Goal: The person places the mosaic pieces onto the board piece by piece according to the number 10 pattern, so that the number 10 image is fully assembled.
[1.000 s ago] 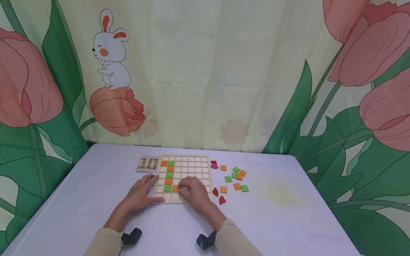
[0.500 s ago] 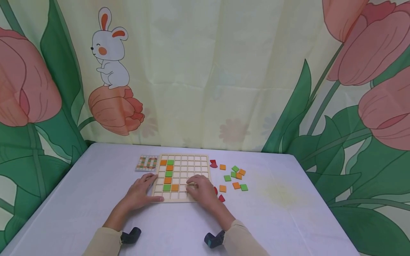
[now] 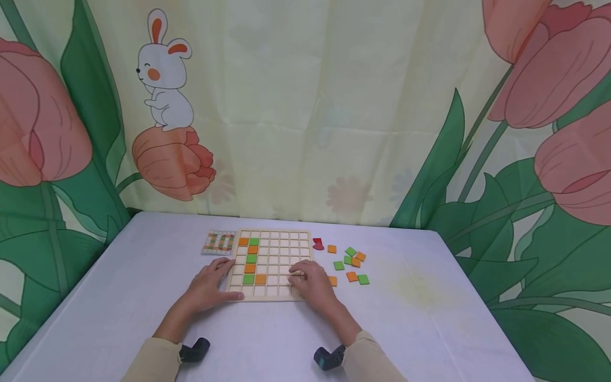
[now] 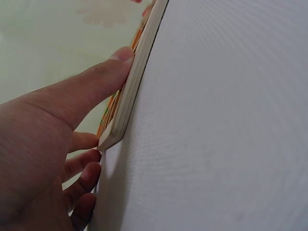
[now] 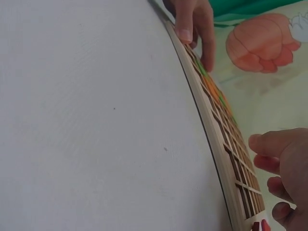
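A light wooden grid board [image 3: 282, 243] lies on the table, with a staggered column of orange and green square tiles [image 3: 251, 259] in its left cells. At the foot of that column an orange tile [image 3: 260, 279] sits beside a green tile [image 3: 249, 279]. My left hand [image 3: 208, 286] rests on the board's near left corner, fingers along the left side; in the left wrist view its thumb [image 4: 94, 86] presses the front edge. Over the board's right part hovers my right hand [image 3: 313, 286], fingers loosely bent; the right wrist view shows nothing between them.
A small patterned card [image 3: 219, 242] lies against the board's left side. To the right are several loose tiles, among them a green tile [image 3: 364, 279] and an orange tile [image 3: 331, 249]. Red curved pieces [image 3: 318, 244] lie near the board's far right corner.
My right hand has let go of the orange tile in the bottom of the pattern and moved right across the board, now covering the near red pieces. The left hand stays in place.
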A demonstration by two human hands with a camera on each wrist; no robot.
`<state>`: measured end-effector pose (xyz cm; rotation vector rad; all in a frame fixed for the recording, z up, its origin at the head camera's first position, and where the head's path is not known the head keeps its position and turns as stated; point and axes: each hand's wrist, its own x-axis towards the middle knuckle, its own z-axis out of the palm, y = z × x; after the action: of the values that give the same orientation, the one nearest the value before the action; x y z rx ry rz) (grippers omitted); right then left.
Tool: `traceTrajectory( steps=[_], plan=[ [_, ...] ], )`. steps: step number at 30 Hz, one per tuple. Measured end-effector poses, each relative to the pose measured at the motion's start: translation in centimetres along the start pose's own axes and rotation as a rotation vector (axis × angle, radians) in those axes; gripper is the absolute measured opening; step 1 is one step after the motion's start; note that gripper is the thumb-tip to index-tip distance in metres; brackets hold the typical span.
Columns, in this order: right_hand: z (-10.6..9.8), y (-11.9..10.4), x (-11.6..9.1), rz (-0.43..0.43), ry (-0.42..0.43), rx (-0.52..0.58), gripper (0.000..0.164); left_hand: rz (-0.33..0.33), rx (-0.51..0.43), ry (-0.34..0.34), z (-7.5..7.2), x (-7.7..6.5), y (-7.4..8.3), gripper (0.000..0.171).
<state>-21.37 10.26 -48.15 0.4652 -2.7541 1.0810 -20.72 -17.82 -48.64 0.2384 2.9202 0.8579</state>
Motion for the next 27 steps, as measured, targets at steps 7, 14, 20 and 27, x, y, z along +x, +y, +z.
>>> traceTrajectory(
  steps=[7,14,20,27],
  plan=[
    [-1.1,0.4,-0.3,-0.005,0.035,-0.010,0.015,-0.002,0.000,0.000,-0.1,-0.1,0.2,0.105],
    [-1.6,1.1,-0.7,0.028,0.017,-0.033,0.015,0.000,-0.004,-0.001,0.0,0.0,0.0,0.105],
    [-2.2,1.7,-1.3,0.077,0.018,-0.031,0.017,-0.001,-0.009,-0.001,0.1,0.1,0.0,0.105],
    [-3.2,2.8,-2.3,0.106,0.049,-0.020,0.017,0.003,0.000,0.004,0.2,0.1,-0.1,0.105]
  ],
)
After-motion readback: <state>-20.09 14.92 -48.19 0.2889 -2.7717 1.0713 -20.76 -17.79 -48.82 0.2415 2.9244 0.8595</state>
